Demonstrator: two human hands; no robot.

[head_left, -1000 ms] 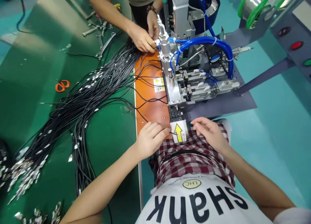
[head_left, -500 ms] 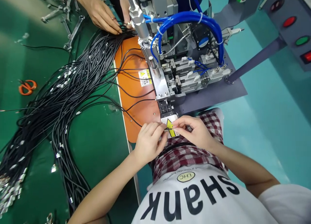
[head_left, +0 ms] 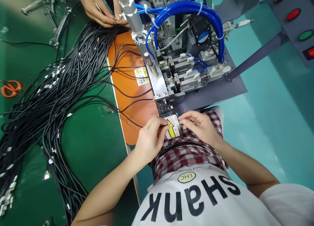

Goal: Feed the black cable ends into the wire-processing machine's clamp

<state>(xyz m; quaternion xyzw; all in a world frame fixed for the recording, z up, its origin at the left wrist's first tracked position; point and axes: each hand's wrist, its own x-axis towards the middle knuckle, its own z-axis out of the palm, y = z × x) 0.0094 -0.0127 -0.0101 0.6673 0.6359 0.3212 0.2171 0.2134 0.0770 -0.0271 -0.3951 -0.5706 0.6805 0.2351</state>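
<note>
left hand [head_left: 150, 139]: fingers clamped on black cable [head_left: 132, 121], crossing right edge of bench [head_left: 105, 160] | right hand [head_left: 202, 127]: near arrow plate [head_left: 173, 133], fingers' closure cannot tell | risk: snagging on bundled cables [head_left: 73, 78] could tug it loose

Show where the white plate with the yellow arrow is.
In the head view, the white plate sits right of centre, between the left hand and right hand, at the near end of the segmented black track.

Left hand [head_left: 150, 137] in a fingertip pinch, right hand [head_left: 201, 127] near it, loosely curled
</note>
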